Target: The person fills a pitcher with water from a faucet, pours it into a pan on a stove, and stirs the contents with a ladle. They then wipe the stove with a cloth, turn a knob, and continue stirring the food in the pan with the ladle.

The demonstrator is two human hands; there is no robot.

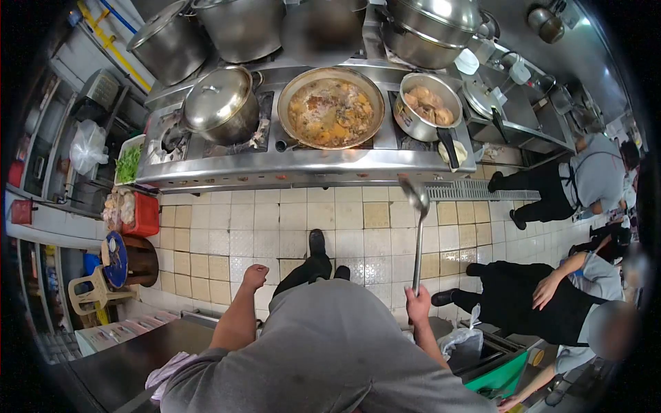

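A long-handled metal ladle point(418, 237) is upright in my right hand point(417, 304), its bowl raised toward the stove. My fingers wrap round the lower end of its handle. My left hand point(255, 276) is curled closed over the floor, with nothing visible in it. Ahead on the stove point(310, 165) sits a wide pan point(283, 117) of brown stew with orange pieces. Left of it stands a lidded steel pot point(220, 103). To its right is a saucepan point(411, 124) holding browned pieces of food, its black handle pointing toward me.
Large stockpots point(237, 31) line the back. A red crate point(143, 213), a round wooden stand point(141, 260) and a beige plastic chair point(93, 290) are at the left. On the right, a person in a black apron point(527, 303) stands close; another person point(599, 172) is farther off.
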